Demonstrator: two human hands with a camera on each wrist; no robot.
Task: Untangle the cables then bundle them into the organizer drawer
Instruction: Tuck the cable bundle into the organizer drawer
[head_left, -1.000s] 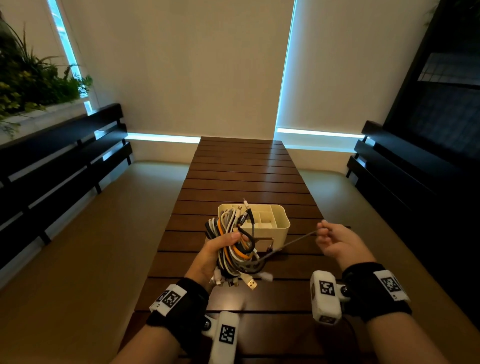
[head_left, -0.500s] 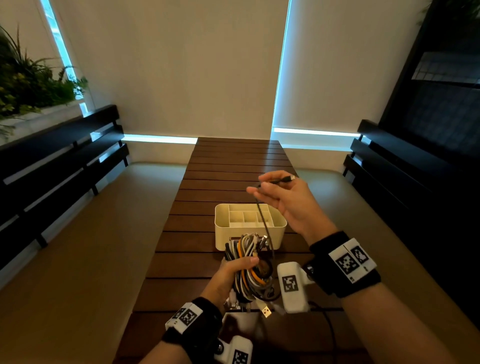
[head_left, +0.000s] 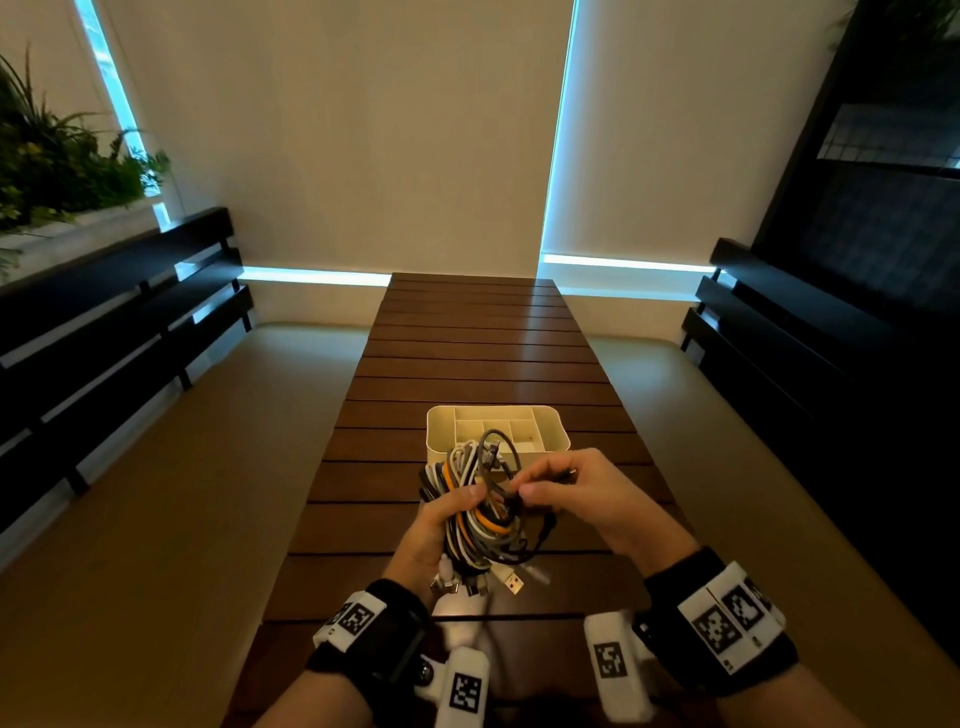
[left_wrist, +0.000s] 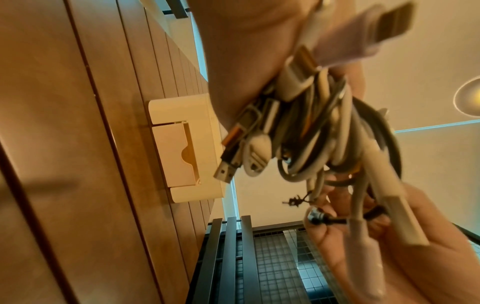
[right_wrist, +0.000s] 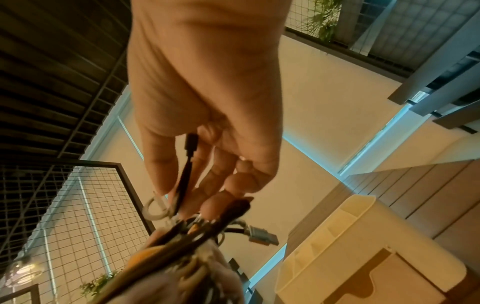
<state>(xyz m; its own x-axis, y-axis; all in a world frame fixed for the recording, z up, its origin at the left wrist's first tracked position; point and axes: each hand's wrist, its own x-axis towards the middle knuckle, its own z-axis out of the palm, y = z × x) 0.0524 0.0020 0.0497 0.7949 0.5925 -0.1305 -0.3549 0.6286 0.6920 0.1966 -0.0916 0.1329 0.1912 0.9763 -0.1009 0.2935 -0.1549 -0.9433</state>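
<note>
Fingers of the left hand are clutching the cable tangle just before the organizer; right hand is pinching, apparently, one black cable. Untangling stage; next, drawing it free.

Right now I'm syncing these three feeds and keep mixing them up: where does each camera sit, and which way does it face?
Head: on the person's head, facing forward and down the table; both forearms, left hand gripping the cables, right hand pinching a black cable.
Left wrist: under the left wrist, looking along the palm at dangling plugs; the right hand's fingers show.
Right wrist: under the right wrist, looking along the right hand at the black cable.
Shared: all three show the organizer.
</note>
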